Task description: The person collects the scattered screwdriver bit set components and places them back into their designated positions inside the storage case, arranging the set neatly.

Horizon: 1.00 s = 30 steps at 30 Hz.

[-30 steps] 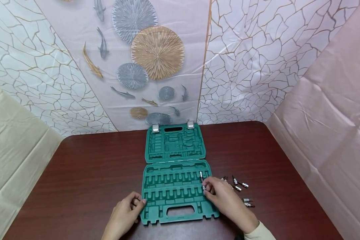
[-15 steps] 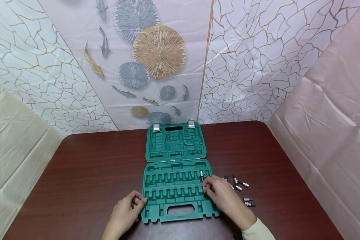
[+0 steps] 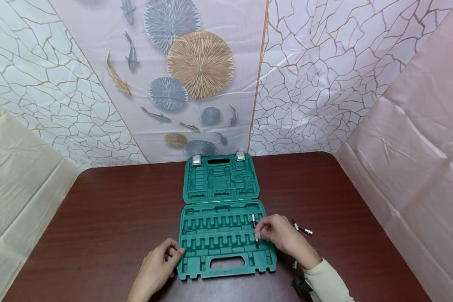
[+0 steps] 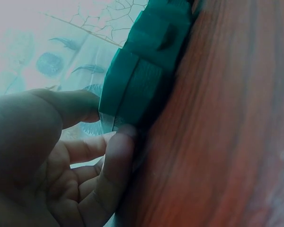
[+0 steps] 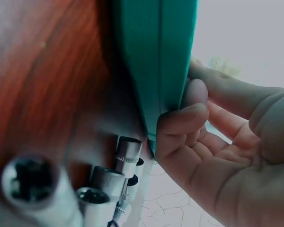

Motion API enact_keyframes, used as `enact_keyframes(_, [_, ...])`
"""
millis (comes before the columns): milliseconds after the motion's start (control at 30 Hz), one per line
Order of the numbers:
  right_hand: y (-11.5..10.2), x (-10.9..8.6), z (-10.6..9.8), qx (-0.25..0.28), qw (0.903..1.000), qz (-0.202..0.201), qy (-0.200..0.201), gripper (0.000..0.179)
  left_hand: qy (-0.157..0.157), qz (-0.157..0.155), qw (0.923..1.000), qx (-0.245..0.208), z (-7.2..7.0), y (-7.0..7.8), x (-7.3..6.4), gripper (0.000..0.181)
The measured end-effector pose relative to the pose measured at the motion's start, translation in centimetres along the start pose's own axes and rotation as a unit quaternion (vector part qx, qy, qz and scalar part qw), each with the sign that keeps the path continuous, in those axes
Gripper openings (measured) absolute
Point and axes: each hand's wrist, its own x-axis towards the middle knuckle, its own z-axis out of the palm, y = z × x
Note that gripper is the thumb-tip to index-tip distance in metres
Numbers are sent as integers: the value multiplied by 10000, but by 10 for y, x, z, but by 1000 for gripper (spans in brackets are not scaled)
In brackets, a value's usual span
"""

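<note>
A green plastic socket case (image 3: 226, 253) lies open on the table. My left hand (image 3: 159, 264) holds its left edge, the thumb on top; the left wrist view shows the fingers (image 4: 116, 156) against its side wall. My right hand (image 3: 281, 235) reaches over the case's right side, thumb and fingertips at the upper end of a bit socket (image 3: 256, 242) in the rightmost slot of the lower row. The fingers partly hide it. Another bit socket (image 3: 253, 218) sits in the rightmost slot of the upper row.
Loose bit sockets (image 3: 307, 231) lie on the table right of the case, several partly hidden by my right arm. In the right wrist view, sockets (image 5: 106, 182) stand close beside the case wall. The case lid (image 3: 221, 180) lies back toward the patterned wall cloth (image 3: 305, 84).
My right hand has shifted slightly and its forearm has swung over some loose bit sockets. More of the bit socket in the lower row shows now. The left hand stays on the case edge.
</note>
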Motion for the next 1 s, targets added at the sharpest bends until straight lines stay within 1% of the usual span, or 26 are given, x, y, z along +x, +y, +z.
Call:
enact_keyframes(100, [-1,1,-2,122,9998,170,-69,21,-47,-18,10000,-40,0,2,0,22])
enact_keyframes(200, [-2,2,-3,172,9995,229,-118,23,-96,-57,9999,-45,-1,3,1,22])
enact_keyframes(300, [-4,4,-5,60,9995,250,-196,25,-118,-82,9999,-29,-1,3,1,22])
enact_keyframes(467, [-6,8,-8,-170,9985,257,-453,25,-119,-159,9998,-33,-1,2,1,22])
enact_keyframes(567, [-3,9,-9,-164,9984,103,-532,20,-115,-195,9997,-52,-1,2,0,22])
enact_keyframes(667, [2,10,-7,-88,9990,-105,-432,12,-119,-171,9998,-53,-1,1,0,23])
enact_keyframes(767, [9,7,-5,47,9992,-237,-324,8,-139,-161,9998,-65,0,1,0,22])
enact_keyframes(867, [12,5,-4,77,9986,-432,-288,11,-141,-160,9997,-69,0,1,0,22])
enact_keyframes(1000, [11,4,-3,-130,9964,-809,-226,18,-121,-161,9998,-75,-1,1,1,22])
